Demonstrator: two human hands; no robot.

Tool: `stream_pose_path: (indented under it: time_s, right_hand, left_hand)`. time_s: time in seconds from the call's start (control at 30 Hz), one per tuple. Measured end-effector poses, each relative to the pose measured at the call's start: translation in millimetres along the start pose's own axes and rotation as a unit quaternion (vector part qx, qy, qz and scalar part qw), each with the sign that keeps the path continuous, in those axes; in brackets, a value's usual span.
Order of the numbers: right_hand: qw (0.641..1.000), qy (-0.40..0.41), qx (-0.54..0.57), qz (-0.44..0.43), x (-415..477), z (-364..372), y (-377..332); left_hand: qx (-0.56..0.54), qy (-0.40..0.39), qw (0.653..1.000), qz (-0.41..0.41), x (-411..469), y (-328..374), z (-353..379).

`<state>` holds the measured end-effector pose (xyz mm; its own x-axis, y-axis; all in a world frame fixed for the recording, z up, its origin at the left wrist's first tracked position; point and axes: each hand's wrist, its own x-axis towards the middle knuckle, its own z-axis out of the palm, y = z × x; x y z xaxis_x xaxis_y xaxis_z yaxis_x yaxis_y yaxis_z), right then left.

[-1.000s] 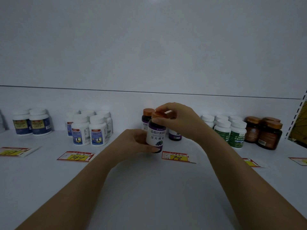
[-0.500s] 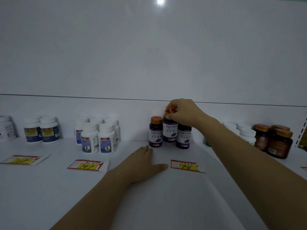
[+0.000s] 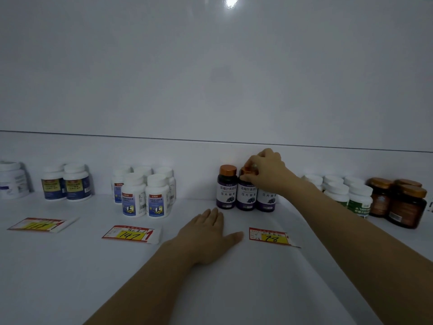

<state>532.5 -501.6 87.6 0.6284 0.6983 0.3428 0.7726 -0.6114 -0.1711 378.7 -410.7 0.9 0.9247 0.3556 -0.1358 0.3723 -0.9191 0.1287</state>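
Gripping the copper-coloured cap (image 3: 248,171) of the middle bottle (image 3: 246,197) from above with curled fingertips, a person's right hand (image 3: 266,171) reaches to the back of a white shelf (image 3: 234,289), as seen from the head camera. The dark purple bottle stands upright near the rear wall, touching or all but touching a left bottle (image 3: 226,190) and a right bottle (image 3: 267,200) of the same kind (the right one's cap is hidden behind the wrist). The left hand (image 3: 208,233) lies flat and relaxed on the shelf in front of the row, palm down, fingers straight, holding nothing. A price tag marked 78 (image 3: 271,236) lies just right of its thumb. Further left stand white bottles (image 3: 145,193) behind a tag marked 147 (image 3: 131,234); to the right, green-labelled bottles (image 3: 351,198) and amber jars (image 3: 403,202).
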Motion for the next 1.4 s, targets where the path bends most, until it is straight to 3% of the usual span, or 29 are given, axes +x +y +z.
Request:
stream_pose_path:
  time_s: [0.23,0.37,0.57,0.7,0.83,0.93,1.2,1.4]
  right_hand:
    - [0.997,-0.006,0.069,0.039,-11,10,25]
    - [0.986,0.047,0.153,0.039,-15,15,28]
    - [0.942,0.056,0.328,0.048,-34,-20,35]
    - [0.917,0.01,0.396,0.042,-49,-37,25]
    - [0.868,-0.014,0.494,0.038,-59,-34,7]
    - [0.859,-0.011,0.51,0.052,-61,-26,0]
    - [0.808,-0.031,0.588,0.029,-69,-16,12]
    - [0.813,-0.01,0.581,0.033,-69,-13,7]
  left_hand:
    - [0.002,0.001,1.0,0.002,-1,0,0]
    - [-0.007,0.008,1.0,0.004,-3,1,-2]
    - [-0.104,0.048,0.993,0.009,-6,6,-10]
    - [-0.247,0.139,0.956,0.082,-12,17,-18]
    - [-0.35,0.124,0.923,0.103,-10,19,-23]
    - [-0.415,0.111,0.896,0.115,-9,20,-24]
    - [-0.454,0.123,0.87,0.145,-11,18,-25]
    - [-0.459,0.134,0.866,0.144,-15,22,-26]
